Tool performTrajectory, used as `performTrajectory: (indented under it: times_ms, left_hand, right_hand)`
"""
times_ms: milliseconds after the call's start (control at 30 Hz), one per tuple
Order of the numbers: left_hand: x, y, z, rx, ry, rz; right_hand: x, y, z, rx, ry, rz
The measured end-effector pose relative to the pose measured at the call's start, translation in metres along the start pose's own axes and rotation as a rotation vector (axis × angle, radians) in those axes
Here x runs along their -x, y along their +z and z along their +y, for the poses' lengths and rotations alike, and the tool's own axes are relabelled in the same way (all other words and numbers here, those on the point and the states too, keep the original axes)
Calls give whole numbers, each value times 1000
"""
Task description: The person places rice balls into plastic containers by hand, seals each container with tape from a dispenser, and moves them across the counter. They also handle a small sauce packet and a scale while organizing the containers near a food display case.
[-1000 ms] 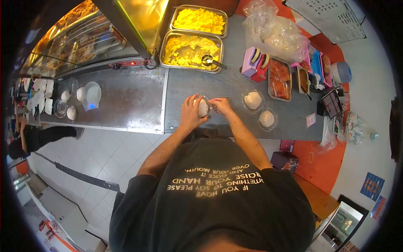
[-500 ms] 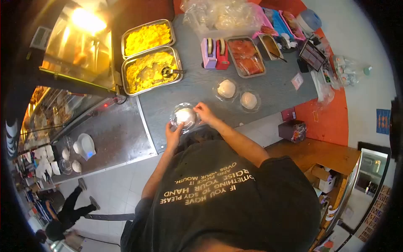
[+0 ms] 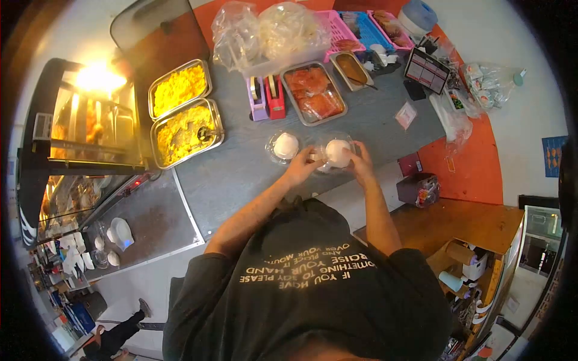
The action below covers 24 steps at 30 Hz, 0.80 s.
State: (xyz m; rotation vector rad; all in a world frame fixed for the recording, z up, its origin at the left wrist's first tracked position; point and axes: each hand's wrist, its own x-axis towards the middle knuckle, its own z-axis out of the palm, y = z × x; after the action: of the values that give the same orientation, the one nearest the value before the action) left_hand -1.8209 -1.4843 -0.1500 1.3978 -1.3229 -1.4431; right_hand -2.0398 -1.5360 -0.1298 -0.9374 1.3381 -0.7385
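Shirt first: on the black T-shirt [image 3: 307, 277] we read "IF YOU HAVE … OMETHING TO SAY PLEASE RAISE YOUR HAND AND PLACE IT OVER YOUR MOUT", the line ends lost in folds. Print on the tablet screen [image 3: 427, 71] and the small card [image 3: 406, 115] is too small for us to make out.

Counts near the hands: two white rounds in clear plastic, side by side at the near edge of the grey counter [image 3: 241, 150]. Left hand [image 3: 302, 166]: between the left round [image 3: 285, 145] and the right round [image 3: 337, 153], fingers curled; we cannot tell whether it grips anything. Right hand [image 3: 362, 163]: thumb and fingers gripping the right round's clear packaging at its right side.

Farther back we count two tape dispensers, one purple [image 3: 257, 99], one red [image 3: 275, 96]; two trays of yellow food, upper [image 3: 179, 90] and lower [image 3: 177, 135], the lower with a ladle [image 3: 205, 133]; one tray of orange-red slices [image 3: 314, 90]; one brown-filled pan [image 3: 350, 66]; three baskets, two pink, one blue [image 3: 365, 33].
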Motion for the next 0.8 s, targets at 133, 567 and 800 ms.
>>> performTrajectory:
  times_ms: [133,567,800]
  left_hand:
    - [-1,16,0,148,10,185]
    - [168,-61,-49,329,-384,712]
    - [306,-76,-100,583,-481,856]
  right_hand:
    - [-36,-43,5,-384,140,79]
    - [-127,-57,-29,756,-222,809]
    - [20,165,-73,192,-993,274]
